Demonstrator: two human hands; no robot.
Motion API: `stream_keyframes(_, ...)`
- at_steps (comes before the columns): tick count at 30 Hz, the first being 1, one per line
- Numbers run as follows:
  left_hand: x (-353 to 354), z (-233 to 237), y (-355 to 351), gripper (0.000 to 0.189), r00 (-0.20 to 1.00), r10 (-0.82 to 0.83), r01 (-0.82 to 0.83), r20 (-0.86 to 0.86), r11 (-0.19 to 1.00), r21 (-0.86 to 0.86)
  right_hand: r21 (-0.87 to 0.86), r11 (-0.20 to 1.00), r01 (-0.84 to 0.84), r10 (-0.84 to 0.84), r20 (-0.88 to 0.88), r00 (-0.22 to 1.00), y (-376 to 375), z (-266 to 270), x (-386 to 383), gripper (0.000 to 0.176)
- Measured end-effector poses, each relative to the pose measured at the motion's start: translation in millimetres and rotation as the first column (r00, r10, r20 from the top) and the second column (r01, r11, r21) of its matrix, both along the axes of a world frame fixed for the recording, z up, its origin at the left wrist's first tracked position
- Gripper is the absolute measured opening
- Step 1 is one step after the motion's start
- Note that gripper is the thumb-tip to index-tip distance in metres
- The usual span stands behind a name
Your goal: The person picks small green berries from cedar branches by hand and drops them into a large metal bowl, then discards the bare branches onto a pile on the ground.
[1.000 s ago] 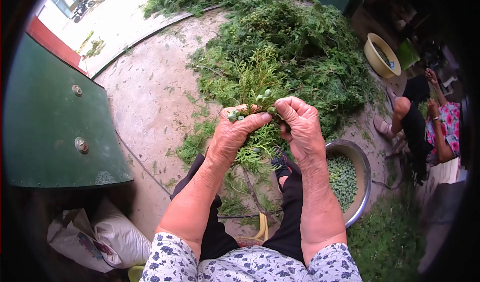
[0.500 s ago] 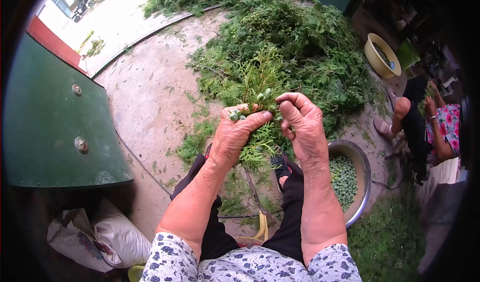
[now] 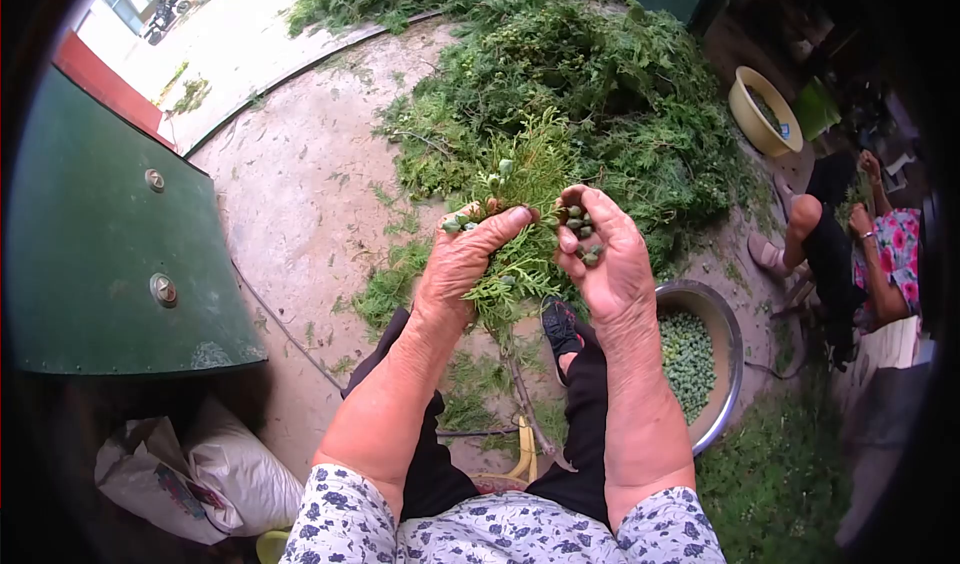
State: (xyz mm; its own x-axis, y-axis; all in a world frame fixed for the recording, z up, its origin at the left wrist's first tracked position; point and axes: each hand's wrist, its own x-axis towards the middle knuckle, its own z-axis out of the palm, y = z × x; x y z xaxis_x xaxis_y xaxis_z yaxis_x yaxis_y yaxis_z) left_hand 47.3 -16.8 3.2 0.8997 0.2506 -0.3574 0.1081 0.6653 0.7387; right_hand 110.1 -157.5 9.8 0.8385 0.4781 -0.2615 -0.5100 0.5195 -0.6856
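Note:
A leafy green branch (image 3: 520,274) with pale green cones is gripped in my left hand (image 3: 462,262), thumb pressed over the stem. More cones show by the fingers of that hand. My right hand (image 3: 608,254) is just to the right, its fingers curled round several small green cones (image 3: 580,226) that lie in the palm. The branch's bare woody stem hangs down between my knees. To the right of my right forearm stands a metal basin (image 3: 733,374) partly filled with picked green cones (image 3: 687,364).
A large heap of cut branches (image 3: 600,84) lies ahead. At the right, a seated person (image 3: 880,254) handles greenery near a yellow basin (image 3: 740,104). A green metal panel (image 3: 120,234) and white sacks (image 3: 235,464) are at the left.
My right hand has turned palm up and opened a little, showing the cones inside it. The branch in my left hand has tilted and shifted slightly. The other person's hands have moved.

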Motion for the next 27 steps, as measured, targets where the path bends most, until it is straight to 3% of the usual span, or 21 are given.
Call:
stream_keyframes(1,-0.1,1.1,-0.4,0.019,1.000,-0.004,0.005,0.019,1.000,-0.029,0.000,1.000,0.001,-0.001,0.000,1.000,0.4,-0.2,-1.4,0.027)
stream_keyframes(3,0.5,0.5,-0.6,0.019,1.000,-0.006,0.007,0.016,0.999,-0.032,-0.182,0.983,-0.021,0.040,0.104,0.994,3.6,-0.3,-6.0,0.024)
stream_keyframes(5,1.4,-1.7,0.4,0.018,1.000,-0.007,0.008,0.013,0.999,-0.035,-0.175,0.984,-0.014,0.021,0.042,0.999,5.1,-0.1,-6.8,0.023)
stream_keyframes(11,0.9,0.0,-1.4,0.016,0.995,0.024,-0.028,0.096,0.999,0.041,-0.211,0.976,-0.046,0.071,0.111,0.991,6.3,-7.3,-5.0,0.018)
stream_keyframes(14,0.8,-2.2,-0.7,0.016,0.993,-0.058,0.037,0.098,0.978,0.203,-0.222,0.974,0.033,-0.002,0.135,0.991,8.2,-4.2,-6.4,0.015)
stream_keyframes(16,0.0,-1.8,-0.6,0.016,0.994,-0.073,0.054,0.078,0.973,0.223,-0.293,0.954,0.062,0.007,0.230,0.973,7.9,-3.2,-7.1,0.014)
stream_keyframes(20,-0.4,0.2,-1.7,0.018,0.993,-0.089,0.070,0.082,0.975,0.213,-0.295,0.954,0.049,0.028,0.249,0.968,8.9,-1.5,-8.5,0.013)
stream_keyframes(22,-1.9,4.9,-2.2,0.021,0.993,-0.083,0.065,0.089,0.980,0.190,-0.261,0.965,-0.014,0.067,0.196,0.978,7.1,-1.0,-8.9,0.016)
stream_keyframes(24,-4.8,17.9,-3.1,0.022,0.986,-0.161,0.162,0.052,0.987,-0.008,-0.188,0.981,-0.051,0.071,0.102,0.992,5.9,-3.6,-8.7,0.017)
stream_keyframes(27,-1.1,2.2,0.4,0.022,0.978,-0.203,0.204,0.038,0.978,-0.037,-0.051,0.997,-0.054,0.052,-0.050,0.997,4.9,-8.9,-7.3,0.021)
